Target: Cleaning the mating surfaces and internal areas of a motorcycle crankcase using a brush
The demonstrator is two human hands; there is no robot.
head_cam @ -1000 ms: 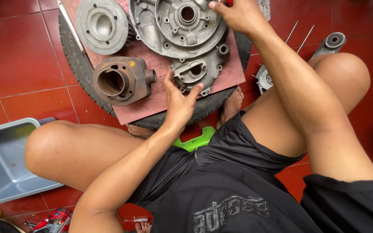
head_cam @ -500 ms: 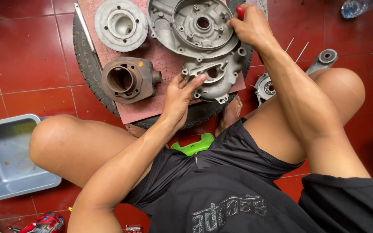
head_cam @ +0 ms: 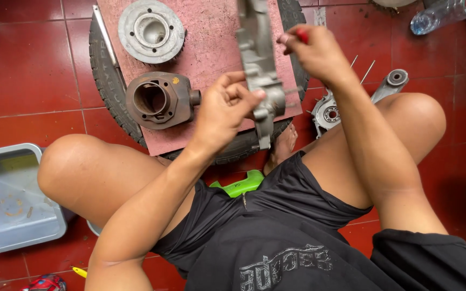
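Head view: grey cast-metal engine casing (head_cam: 259, 64), tilted edge-on.

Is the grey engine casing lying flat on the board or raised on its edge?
Raised on edge. The engine casing shows only its narrow side, held between the left hand and right hand, above the red board.

On pink rectangular board (head_cam: 211, 48): one round grey metal cylinder head (head_cam: 151, 31), one rusty brown cylinder barrel (head_cam: 160, 99). Beneath board: one black rubber tyre (head_cam: 103, 81). Left of board: one grey plastic tray (head_cam: 12, 199). Above-right: one clear plastic bottle (head_cam: 449, 13).
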